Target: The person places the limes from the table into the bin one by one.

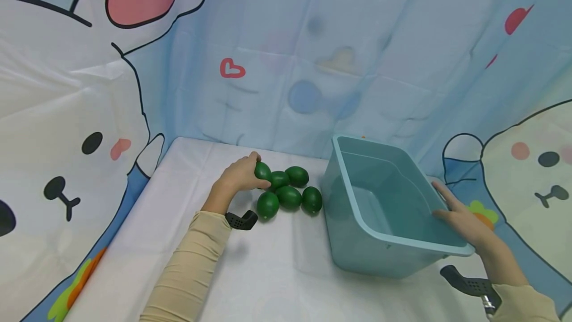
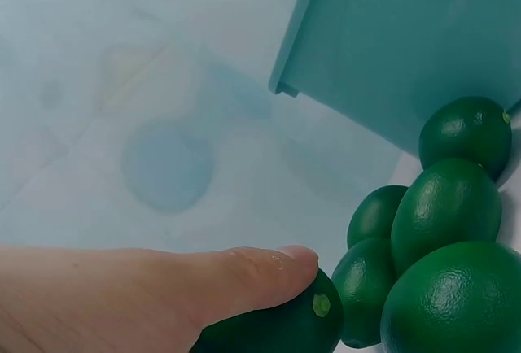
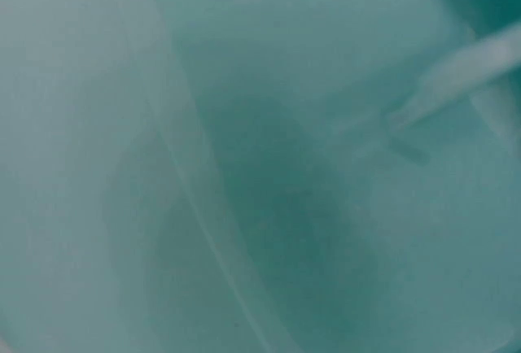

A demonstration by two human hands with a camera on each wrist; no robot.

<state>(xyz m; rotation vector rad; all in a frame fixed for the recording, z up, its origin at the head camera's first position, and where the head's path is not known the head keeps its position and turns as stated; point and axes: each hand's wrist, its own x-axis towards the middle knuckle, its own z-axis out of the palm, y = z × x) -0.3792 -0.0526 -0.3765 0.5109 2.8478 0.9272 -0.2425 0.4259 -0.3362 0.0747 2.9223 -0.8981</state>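
Note:
My left hand [image 1: 241, 173] holds a green lime [image 1: 262, 169] at the left of a small cluster. In the left wrist view the thumb lies across the top of that lime [image 2: 281, 329], and its far side is out of frame. Several more limes [image 1: 288, 198] sit close together on the white cloth, right beside the hand. A light teal plastic bin [image 1: 380, 257] stands to their right, its open top facing up. On its right rim, my right hand [image 1: 464, 220] grips the edge, thumb toward the inside. Only the blurred teal bin wall [image 3: 269, 207] fills the right wrist view.
White cloth [image 1: 268, 272] covers the table. Behind it hangs a pale blue printed curtain [image 1: 268, 103], and similar cartoon-printed cloth [image 1: 80, 98] closes in the left and right sides. The rightmost lime [image 1: 312, 200] is close to the bin's left wall.

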